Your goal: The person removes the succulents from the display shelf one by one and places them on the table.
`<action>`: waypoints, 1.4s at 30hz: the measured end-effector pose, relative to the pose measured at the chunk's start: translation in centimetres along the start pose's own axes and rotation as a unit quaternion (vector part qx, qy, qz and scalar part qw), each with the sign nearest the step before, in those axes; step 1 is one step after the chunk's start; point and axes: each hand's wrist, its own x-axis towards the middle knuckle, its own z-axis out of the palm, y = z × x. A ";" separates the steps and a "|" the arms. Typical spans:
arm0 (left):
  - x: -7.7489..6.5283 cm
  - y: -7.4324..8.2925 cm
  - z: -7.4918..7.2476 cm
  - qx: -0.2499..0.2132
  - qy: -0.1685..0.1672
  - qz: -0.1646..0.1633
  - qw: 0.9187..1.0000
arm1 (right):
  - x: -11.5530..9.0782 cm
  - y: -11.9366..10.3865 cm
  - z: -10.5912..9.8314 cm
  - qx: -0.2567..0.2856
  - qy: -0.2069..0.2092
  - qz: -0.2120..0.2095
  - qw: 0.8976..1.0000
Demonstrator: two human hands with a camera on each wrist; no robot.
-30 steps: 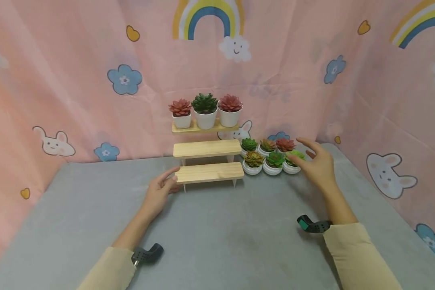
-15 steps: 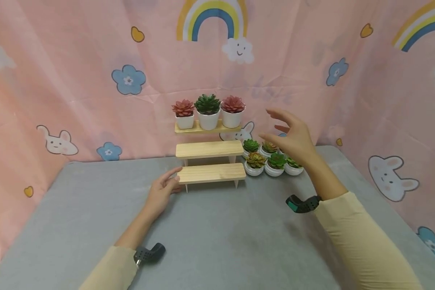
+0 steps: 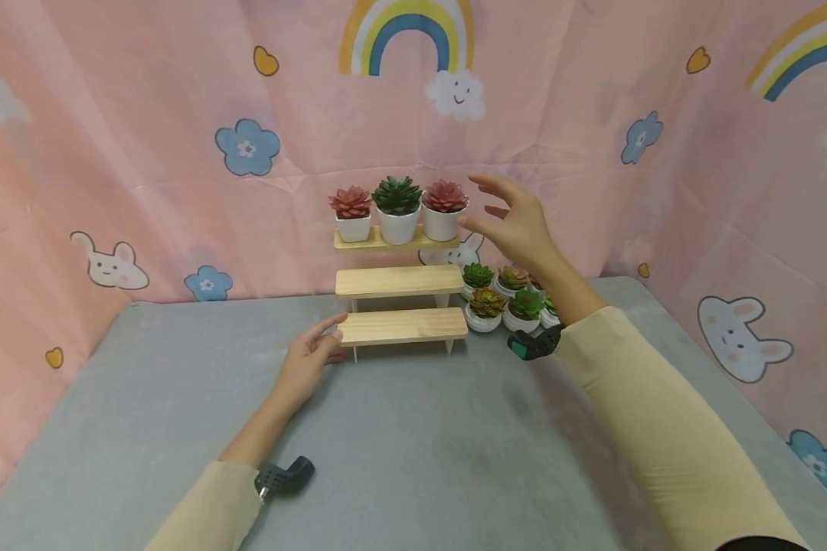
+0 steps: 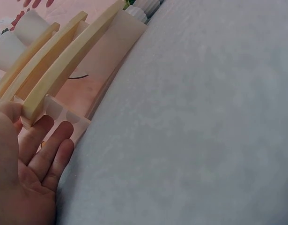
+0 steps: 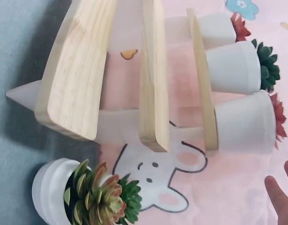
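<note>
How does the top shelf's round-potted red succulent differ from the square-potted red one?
The red rosette succulent in the round white pot looks larger than the red rosette succulent in the square white pot. The round pot curves; the square pot has flat sides. The round one stands nearest the bare right hand; the square one is at the row's opposite end. Both stand upright on the pale wooden top shelf.
</note>
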 end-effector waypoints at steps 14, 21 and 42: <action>-0.2 -0.1 -0.1 0.000 0.002 0.000 1.000 | 2.3 -0.1 3.2 -0.022 -0.035 -0.001 0.999; 0.0 -0.4 0.0 0.001 0.002 0.001 1.000 | 2.0 0.4 4.1 -0.043 -0.005 0.010 0.999; 0.1 0.1 0.2 -0.006 0.009 -0.005 1.000 | 1.4 2.3 4.5 -0.012 0.024 0.013 1.000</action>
